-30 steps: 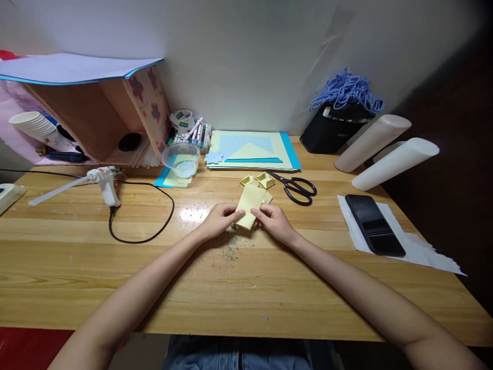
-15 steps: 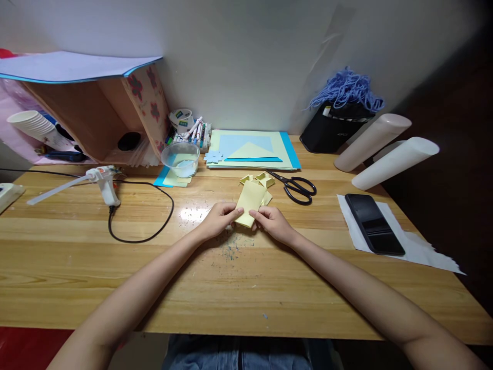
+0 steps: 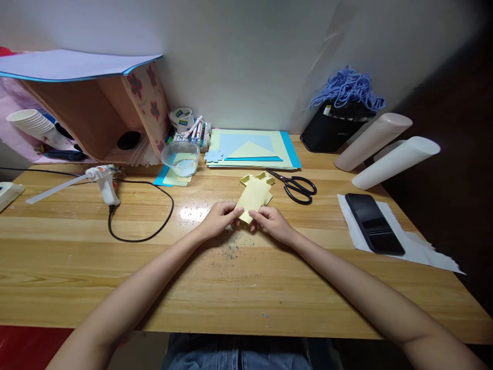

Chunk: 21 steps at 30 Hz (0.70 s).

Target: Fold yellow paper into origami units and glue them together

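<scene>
L hand (image 3: 219, 220) & R hand (image 3: 274, 224) both grip the yellow paper (image 3: 254, 198) at its near end, thumbs on top, fingers mostly hidden below. Paper's approx mid-table (image 3: 192, 288), partly covering the small folded pcs (image 3: 244, 180) just on its far side. Done, I'd judge: those pcs, w/ raised edges; exact no. can't tell. Left: the paper in hand, prob. unfinished, as its top looks flat, no raised edges; underside not visible. Scissors (image 3: 301, 189) lie near, to the right, untouched. Glue gun (image 3: 105, 186) is well apart on the left, also untouched.
</scene>
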### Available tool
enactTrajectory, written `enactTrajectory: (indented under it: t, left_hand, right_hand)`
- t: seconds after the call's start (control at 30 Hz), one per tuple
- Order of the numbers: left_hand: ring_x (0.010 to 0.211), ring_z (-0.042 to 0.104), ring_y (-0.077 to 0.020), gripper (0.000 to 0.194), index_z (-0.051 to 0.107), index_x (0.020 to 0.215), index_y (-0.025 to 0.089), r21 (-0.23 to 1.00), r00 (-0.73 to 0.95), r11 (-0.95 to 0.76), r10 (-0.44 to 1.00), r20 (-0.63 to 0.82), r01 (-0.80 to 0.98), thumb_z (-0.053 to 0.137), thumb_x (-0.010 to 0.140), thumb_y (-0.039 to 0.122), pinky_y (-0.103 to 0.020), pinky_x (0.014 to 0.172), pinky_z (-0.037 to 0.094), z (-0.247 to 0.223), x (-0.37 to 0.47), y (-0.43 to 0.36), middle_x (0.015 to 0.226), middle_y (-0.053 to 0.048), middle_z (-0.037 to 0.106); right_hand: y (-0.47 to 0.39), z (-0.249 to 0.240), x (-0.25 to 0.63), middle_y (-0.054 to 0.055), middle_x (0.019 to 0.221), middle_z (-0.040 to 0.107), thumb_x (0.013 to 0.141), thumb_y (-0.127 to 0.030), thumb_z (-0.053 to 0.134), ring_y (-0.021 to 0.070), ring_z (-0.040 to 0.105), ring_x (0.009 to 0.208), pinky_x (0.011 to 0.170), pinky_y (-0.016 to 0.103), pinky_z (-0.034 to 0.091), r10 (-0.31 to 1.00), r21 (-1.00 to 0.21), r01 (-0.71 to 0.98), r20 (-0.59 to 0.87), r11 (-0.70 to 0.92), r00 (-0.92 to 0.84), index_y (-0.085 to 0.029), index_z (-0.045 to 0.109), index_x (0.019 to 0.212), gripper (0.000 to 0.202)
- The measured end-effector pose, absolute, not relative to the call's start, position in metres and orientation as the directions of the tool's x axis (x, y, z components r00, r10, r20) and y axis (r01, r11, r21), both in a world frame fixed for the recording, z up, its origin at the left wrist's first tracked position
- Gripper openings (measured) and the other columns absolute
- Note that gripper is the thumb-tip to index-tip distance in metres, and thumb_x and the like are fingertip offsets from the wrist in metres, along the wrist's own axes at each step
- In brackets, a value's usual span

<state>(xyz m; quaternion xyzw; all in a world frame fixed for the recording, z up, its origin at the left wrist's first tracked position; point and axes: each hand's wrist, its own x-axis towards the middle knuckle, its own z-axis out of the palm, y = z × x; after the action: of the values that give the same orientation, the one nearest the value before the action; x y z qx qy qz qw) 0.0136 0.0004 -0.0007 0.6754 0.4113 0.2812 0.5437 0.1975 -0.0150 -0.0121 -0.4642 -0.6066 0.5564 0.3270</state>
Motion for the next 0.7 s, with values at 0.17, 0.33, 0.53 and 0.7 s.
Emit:
enactTrajectory:
  t: [0.17,0.33,0.53,0.7]
  left_hand:
    - [0.053,0.045,-0.0085,0.038,0.051,0.061,0.012,0.962,0.5,-0.084,0.864,-0.06,0.26,0.044,0.082,0.043,-0.02,0.051,0.032,-0.0002,0.0135,0.0,0.055,0.001,0.049]
    - [0.052,0.044,-0.0084,0.037,0.051,0.062,0.012,0.961,0.503,-0.087,0.862,-0.06,0.263,0.044,0.082,0.043,-0.02,0.051,0.032,-0.0005,0.0135,0.0006,0.056,0.001,0.049]
    - [0.053,0.043,-0.0082,0.037,0.051,0.063,0.012,0.962,0.503,-0.089,0.862,-0.056,0.26,0.044,0.083,0.042,-0.019,0.049,0.031,-0.0021,0.0131,0.0004,0.056,0.001,0.047]
    - [0.053,0.043,-0.0083,0.037,0.05,0.063,0.013,0.957,0.508,-0.095,0.859,-0.061,0.275,0.043,0.083,0.043,-0.019,0.05,0.031,-0.0029,0.0134,0.0003,0.056,0.001,0.047]
  right_hand:
    - [-0.0154,-0.011,0.1978,0.004,0.052,0.06,0.08,-0.047,0.05,0.0096,0.053,0.047,0.049,0.021,0.039,0.921,-0.971,0.232,-0.133,-0.048,-0.367,-0.011,0.061,0.057,0.044]
    - [-0.0146,-0.0119,0.1988,0.004,0.054,0.061,0.08,-0.046,0.05,0.0092,0.053,0.047,0.049,0.021,0.039,0.91,-0.975,0.214,-0.139,-0.057,-0.39,-0.011,0.062,0.062,0.041]
    - [-0.014,-0.0116,0.2,0.003,0.057,0.062,0.077,-0.043,0.056,0.0095,0.055,0.05,0.049,0.02,0.04,0.871,-0.982,0.151,-0.169,-0.111,-0.461,-0.011,0.062,0.068,0.034]
    - [-0.0141,-0.0121,0.2001,0.003,0.055,0.062,0.075,-0.042,0.059,0.0084,0.053,0.047,0.048,0.02,0.04,0.878,-0.982,0.141,-0.177,-0.127,-0.445,-0.01,0.062,0.064,0.034]
